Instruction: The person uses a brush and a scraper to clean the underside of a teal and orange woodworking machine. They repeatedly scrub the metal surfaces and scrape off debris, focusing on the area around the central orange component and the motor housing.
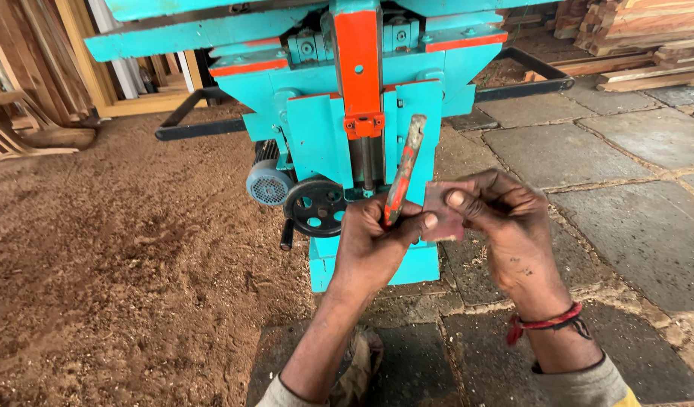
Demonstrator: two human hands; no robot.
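My left hand (373,245) grips a worn red-handled tool (404,169) that stands upright, its metal end pointing up. My right hand (505,218) pinches a small flat reddish-brown square piece (440,211) between thumb and fingers, held right beside the tool's lower end. Both hands meet in front of a turquoise woodworking machine (317,136) with orange trim. A red thread band sits on my right wrist.
The machine has a black handwheel (314,206) and a grey motor (268,182) at its left. Sawdust covers the ground to the left (121,249); stone slabs (633,218) lie to the right. Stacked timber (641,38) is at the back right, wooden boards at the back left.
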